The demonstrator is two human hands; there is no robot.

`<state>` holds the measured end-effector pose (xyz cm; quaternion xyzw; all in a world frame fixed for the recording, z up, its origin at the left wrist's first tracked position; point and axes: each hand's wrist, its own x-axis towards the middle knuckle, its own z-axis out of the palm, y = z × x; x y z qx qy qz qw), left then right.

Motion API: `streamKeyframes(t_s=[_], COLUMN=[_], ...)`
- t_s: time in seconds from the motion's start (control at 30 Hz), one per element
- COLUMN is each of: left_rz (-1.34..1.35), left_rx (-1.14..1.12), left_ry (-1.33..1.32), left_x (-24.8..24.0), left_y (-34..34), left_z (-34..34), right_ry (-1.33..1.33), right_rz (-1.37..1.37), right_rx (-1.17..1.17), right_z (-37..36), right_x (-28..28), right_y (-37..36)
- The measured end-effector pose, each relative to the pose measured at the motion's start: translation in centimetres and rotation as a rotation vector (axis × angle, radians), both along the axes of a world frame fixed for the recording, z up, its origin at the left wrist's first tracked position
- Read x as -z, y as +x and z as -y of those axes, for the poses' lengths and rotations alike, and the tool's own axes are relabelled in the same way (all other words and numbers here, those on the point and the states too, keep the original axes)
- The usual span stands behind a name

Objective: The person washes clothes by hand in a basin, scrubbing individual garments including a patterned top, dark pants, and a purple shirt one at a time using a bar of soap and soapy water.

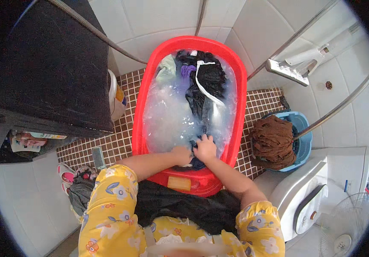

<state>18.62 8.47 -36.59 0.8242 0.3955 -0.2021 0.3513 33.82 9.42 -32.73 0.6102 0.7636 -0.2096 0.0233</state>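
Note:
A red oval plastic tub stands on the tiled floor, full of soapy water with dark clothes and a pale green piece soaking at its far end. At the tub's near edge my left hand and my right hand press together on a dark blue garment. Both hands are closed around its wet cloth, just at the water's surface. My forearms come in from below, out of yellow flowered sleeves.
A brown mop head rests in a blue bucket to the right. A white toilet sits at lower right, a dark cabinet at left, a comb and sandals on the floor.

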Motion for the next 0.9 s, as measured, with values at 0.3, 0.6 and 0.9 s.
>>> streamKeyframes(t_s=[0.3, 0.6, 0.9], left_rz=[0.299, -0.081, 0.17], left_rx=[-0.135, -0.325, -0.508], left_ry=[-0.233, 0.025, -0.03], left_x=[-0.1, 1.1, -0.4], left_y=[-3.5, -1.5, -1.4], left_z=[1.0, 2.0, 1.6], right_ry=[-0.057, -0.041, -0.057], right_rz=[-0.412, -0.529, -0.034], right_rx=[0.758, 0.538, 0.071], right_z=[-7.0, -1.4, 3.3], right_x=[3.3, -2.7, -2.7], right_y=[5.3, 6.0, -0.9])
